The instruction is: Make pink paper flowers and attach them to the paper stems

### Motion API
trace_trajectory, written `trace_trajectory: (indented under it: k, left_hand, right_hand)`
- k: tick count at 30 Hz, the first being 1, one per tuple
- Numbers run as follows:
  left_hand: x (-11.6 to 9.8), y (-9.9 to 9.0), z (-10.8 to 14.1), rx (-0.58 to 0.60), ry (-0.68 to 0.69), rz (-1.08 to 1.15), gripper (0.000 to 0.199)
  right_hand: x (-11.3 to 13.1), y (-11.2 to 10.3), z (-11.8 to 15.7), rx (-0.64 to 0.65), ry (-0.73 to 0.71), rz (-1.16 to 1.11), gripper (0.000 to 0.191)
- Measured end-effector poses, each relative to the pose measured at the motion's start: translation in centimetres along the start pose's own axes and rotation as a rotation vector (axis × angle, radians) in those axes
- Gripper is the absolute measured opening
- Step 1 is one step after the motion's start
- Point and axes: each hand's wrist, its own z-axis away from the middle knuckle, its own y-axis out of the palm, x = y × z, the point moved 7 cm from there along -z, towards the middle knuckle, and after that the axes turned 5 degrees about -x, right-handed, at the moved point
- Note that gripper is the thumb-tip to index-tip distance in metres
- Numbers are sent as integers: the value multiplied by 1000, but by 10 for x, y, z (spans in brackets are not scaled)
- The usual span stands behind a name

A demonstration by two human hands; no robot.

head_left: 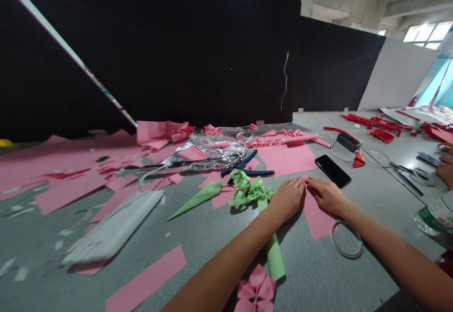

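A pink paper strip (317, 220) lies on the grey table, its far end under the fingertips of both my hands. My left hand (288, 198) presses that end from the left with fingers together. From the other side my right hand (326, 195) pinches the same end, where a small fold shows. Beneath my left forearm runs a rolled green paper tube (274, 255), beside crumpled green paper loops (247, 189) and a pointed green paper piece (198, 198). A pink paper flower (256, 290) sits at the near edge. A thin grey ring (347, 240) lies by my right wrist.
Blue-handled pliers (246, 165) rest on silver foil (215, 149) among pink scraps. A black phone (332, 170) lies beyond my right hand. Further right are a black adapter (348, 142), scissors (406, 177), a plastic bottle (435, 215) and another person's hand (446, 171). A white power strip (116, 227) is left.
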Motion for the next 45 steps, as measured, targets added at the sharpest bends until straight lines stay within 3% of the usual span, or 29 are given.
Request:
trace_trajectory:
  k: [10,13,19,26,29,32,35,38,42,45]
  left_hand:
    - [-3,-17,0,64,8,-61,37]
    - [-4,-25,2,81,-4,-109,32]
    - [-11,-26,3,111,-102,-178,31]
    - [-24,-39,8,170,-110,-113,22]
    - [-12,-49,7,193,-118,-66,29]
    - [10,-55,0,137,-174,-60,32]
    - [23,-47,-8,84,-216,-73,28]
    - [22,-35,-11,47,-237,-90,31]
    - [13,-26,-11,12,-237,-87,25]
    - [10,-25,-14,-2,-239,-59,23]
  right_hand:
    - [-3,-2,-5,24,-26,-53,37]
    - [-10,-17,-7,-14,-17,-53,31]
    - [-25,-46,7,-113,147,48,17]
    - [-3,-18,18,0,98,93,16]
    - [11,-5,14,65,-2,31,23]
    - [15,2,8,90,-46,0,24]
    - [5,-2,7,13,38,57,32]
    - [-5,-6,11,-46,133,121,47]
    - [-8,1,14,-26,136,132,39]
    - [-9,7,15,-20,143,127,46]
